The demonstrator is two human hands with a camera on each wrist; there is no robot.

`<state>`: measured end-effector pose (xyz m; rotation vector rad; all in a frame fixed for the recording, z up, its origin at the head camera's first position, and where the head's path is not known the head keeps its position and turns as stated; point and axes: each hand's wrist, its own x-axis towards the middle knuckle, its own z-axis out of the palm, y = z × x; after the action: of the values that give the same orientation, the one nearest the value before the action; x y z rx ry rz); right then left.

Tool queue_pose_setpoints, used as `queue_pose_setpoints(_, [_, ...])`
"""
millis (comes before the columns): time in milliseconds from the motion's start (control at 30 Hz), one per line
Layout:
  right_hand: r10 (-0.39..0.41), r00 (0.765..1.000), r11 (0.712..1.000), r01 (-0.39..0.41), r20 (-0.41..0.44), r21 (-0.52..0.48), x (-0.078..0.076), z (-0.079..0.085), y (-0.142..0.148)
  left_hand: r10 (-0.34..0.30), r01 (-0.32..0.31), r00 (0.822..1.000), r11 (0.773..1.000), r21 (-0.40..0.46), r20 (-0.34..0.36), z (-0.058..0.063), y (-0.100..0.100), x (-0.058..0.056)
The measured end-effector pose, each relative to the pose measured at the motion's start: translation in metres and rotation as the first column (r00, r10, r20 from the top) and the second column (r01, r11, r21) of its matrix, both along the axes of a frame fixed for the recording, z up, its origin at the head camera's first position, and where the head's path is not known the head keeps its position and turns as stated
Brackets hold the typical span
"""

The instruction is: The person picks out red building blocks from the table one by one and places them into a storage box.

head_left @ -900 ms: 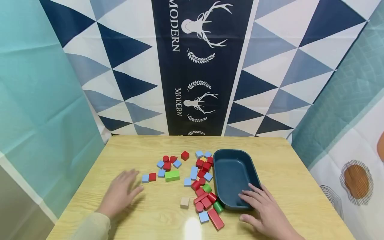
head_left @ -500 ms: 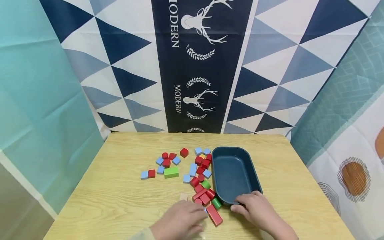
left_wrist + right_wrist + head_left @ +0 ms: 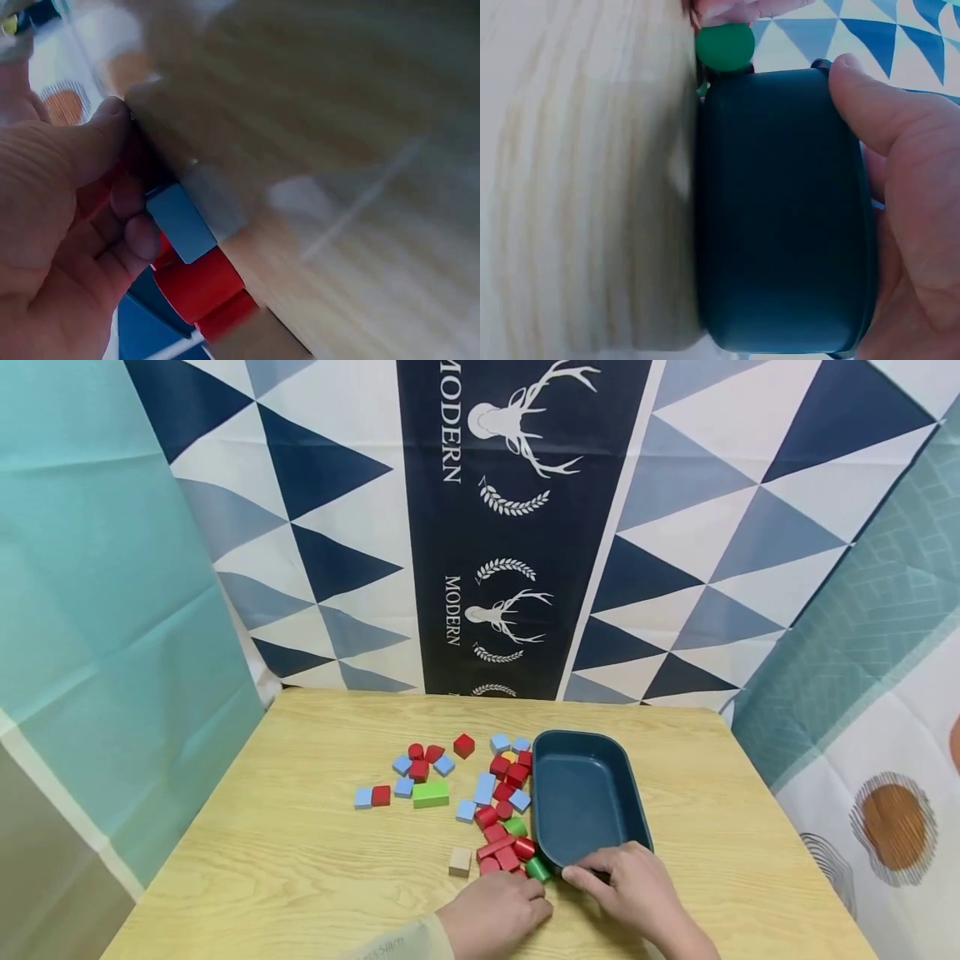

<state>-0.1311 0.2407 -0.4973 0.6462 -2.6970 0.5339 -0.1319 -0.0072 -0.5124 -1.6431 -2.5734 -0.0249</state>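
Note:
My left hand [image 3: 495,914] is at the near end of a pile of toy blocks. In the left wrist view its thumb and fingers close around a red block [image 3: 96,198], mostly hidden by the hand. A light blue block [image 3: 182,223] lies against the fingertips, with a red cylinder [image 3: 197,283] beyond. My right hand [image 3: 633,889] grips the near rim of a dark blue plastic tray [image 3: 577,797], thumb at its near-left corner. The right wrist view shows the tray's outer wall [image 3: 780,210] beside the thumb. A green cylinder [image 3: 537,869] lies between the left hand and the tray.
Red, blue and green blocks line the tray's left side. A plain wooden cube [image 3: 460,862] lies left of the pile. Farther left are a bright green block [image 3: 431,794] and several red and blue ones. A patterned cloth [image 3: 525,527] hangs behind the wooden table [image 3: 300,877].
My left hand has swept from the left side of the table to the near end of the pile and closed on a red block. My right hand has tightened onto the tray's near rim.

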Motion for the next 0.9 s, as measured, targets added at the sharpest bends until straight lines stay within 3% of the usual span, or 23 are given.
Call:
queue_pose_setpoints(167, [-0.024, 0.993, 1.000, 0.024, -0.115, -0.003, -0.001, -0.005, -0.003, 0.110, -0.109, 0.994, 0.992, 0.057, -0.019, 0.000, -0.014, -0.016])
queue_pose_setpoints(367, [-0.036, 0.987, 0.999, 0.036, -0.158, -0.002, -0.005, -0.010, -0.011, 0.241, -0.245, 0.966, 0.969, 0.030, 0.096, 0.007, -0.029, -0.036])
queue_pose_setpoints(433, [-0.044, 0.987, 0.999, 0.044, -0.156, 0.001, -0.007, -0.012, -0.014, 0.252, -0.254, 0.963, 0.967, 0.016, 0.096, 0.008, -0.031, -0.040])
queue_pose_setpoints(533, [-0.057, 0.985, 0.998, 0.059, -0.165, 0.004, -0.010, -0.014, -0.017, 0.233, -0.233, 0.972, 0.972, 0.001, 0.037, 0.007, -0.035, -0.042])
queue_pose_setpoints(633, [-0.062, 0.983, 0.998, 0.064, -0.171, 0.006, -0.012, -0.015, -0.018, 0.216, -0.217, 0.976, 0.975, 0.043, 0.031, 0.011, -0.038, -0.044])
queue_pose_setpoints(767, [-0.054, 0.980, 0.998, 0.055, -0.193, 0.003, -0.012, -0.016, -0.019, 0.213, -0.239, 0.967, 0.949, 0.206, 0.140, 0.034, -0.034, -0.054])
queue_pose_setpoints(900, [-0.056, 0.978, 0.998, 0.056, -0.199, -0.008, -0.010, -0.017, -0.019, 0.236, -0.308, 0.938, 0.904, 0.297, 0.254, 0.064, -0.016, -0.070])
